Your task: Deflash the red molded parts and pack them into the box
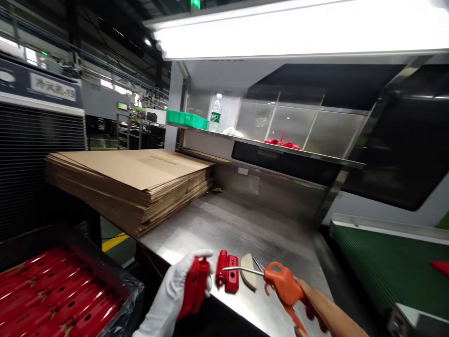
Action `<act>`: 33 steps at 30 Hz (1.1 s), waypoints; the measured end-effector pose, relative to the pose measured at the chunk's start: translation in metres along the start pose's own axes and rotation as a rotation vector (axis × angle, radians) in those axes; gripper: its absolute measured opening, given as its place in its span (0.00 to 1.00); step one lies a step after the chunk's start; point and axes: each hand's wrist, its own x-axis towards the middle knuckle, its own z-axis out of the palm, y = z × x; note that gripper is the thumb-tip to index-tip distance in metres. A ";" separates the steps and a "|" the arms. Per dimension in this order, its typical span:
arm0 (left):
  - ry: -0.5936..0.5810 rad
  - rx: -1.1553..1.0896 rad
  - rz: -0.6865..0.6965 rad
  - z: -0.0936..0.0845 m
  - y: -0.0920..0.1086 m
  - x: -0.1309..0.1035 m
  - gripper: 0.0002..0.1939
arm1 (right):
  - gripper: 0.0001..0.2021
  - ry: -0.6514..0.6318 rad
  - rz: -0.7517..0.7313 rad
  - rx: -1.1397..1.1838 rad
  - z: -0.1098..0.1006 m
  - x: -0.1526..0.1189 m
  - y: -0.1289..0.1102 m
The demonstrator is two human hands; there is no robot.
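Note:
My left hand [171, 290], in a white glove, is closed around a red plastic part [194, 285] at the front edge of the metal table. My bare right hand [315, 304] grips an orange air gun [285, 282], whose thin metal nozzle points left. Under the nozzle tip, a second red part [232, 276] lies on the table, just right of my left hand. A beige curved piece [249, 271] rests between that part and the air gun, with a thin metal tool [258, 263] beside it.
Stacked cardboard sheets [150, 173] cover the table's left side. A bin of red parts [63, 295] stands at lower left. A green conveyor [389, 262] runs on the right. The shelf [315, 158] holds a green tray [187, 120], a bottle [215, 114] and red pieces [282, 142].

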 end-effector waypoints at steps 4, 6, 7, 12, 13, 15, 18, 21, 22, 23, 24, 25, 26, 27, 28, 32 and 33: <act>0.049 -0.182 -0.089 0.004 0.004 -0.005 0.20 | 0.21 -0.273 0.209 0.066 -0.006 0.037 0.038; 0.100 -0.278 -0.121 0.014 0.004 -0.008 0.19 | 0.19 -0.289 0.283 0.039 0.003 0.057 0.056; 0.122 -0.319 -0.141 0.018 0.003 -0.010 0.19 | 0.17 -0.287 0.312 0.023 0.009 0.065 0.064; 0.128 -0.498 -0.291 0.025 -0.006 -0.012 0.23 | 0.19 -0.302 0.448 -0.059 0.034 0.070 0.087; 0.126 -0.510 -0.307 0.024 -0.008 -0.010 0.25 | 0.20 -0.292 0.464 -0.067 0.034 0.068 0.088; 0.141 -0.515 -0.320 0.023 -0.013 -0.007 0.29 | 0.22 -0.246 0.480 -0.068 0.032 0.064 0.081; 0.174 -0.473 -0.270 0.027 -0.020 -0.004 0.32 | 0.26 -0.138 0.423 -0.002 0.032 0.052 0.040; 0.180 -0.406 -0.210 0.039 -0.031 -0.010 0.35 | 0.31 -0.113 0.249 0.150 0.052 0.027 -0.039; 0.180 -0.411 -0.199 0.042 -0.034 -0.015 0.35 | 0.35 -0.145 0.175 0.215 0.062 0.017 -0.067; 0.179 -0.437 -0.191 0.043 -0.038 -0.020 0.35 | 0.38 -0.160 0.117 0.350 0.073 0.009 -0.091; 0.182 -0.466 -0.179 0.042 -0.040 -0.026 0.35 | 0.40 -0.172 0.082 0.453 0.082 0.000 -0.111; 0.183 -0.488 -0.160 0.038 -0.041 -0.032 0.34 | 0.41 -0.177 0.049 0.545 0.089 -0.006 -0.125; 0.176 -0.484 -0.138 0.031 -0.041 -0.039 0.33 | 0.42 -0.177 0.010 0.633 0.093 -0.012 -0.133; 0.162 -0.426 -0.107 0.020 -0.039 -0.045 0.32 | 0.42 -0.182 -0.035 0.695 0.095 -0.016 -0.135; 0.144 -0.299 -0.081 0.006 -0.037 -0.052 0.32 | 0.42 -0.198 -0.089 0.736 0.096 -0.017 -0.134; 0.191 0.358 -0.069 -0.053 -0.034 -0.081 0.29 | 0.46 -0.337 -0.334 0.728 0.111 -0.012 -0.138; 0.275 0.392 -0.062 -0.066 -0.036 -0.087 0.21 | 0.47 -0.370 -0.384 0.730 0.118 -0.011 -0.148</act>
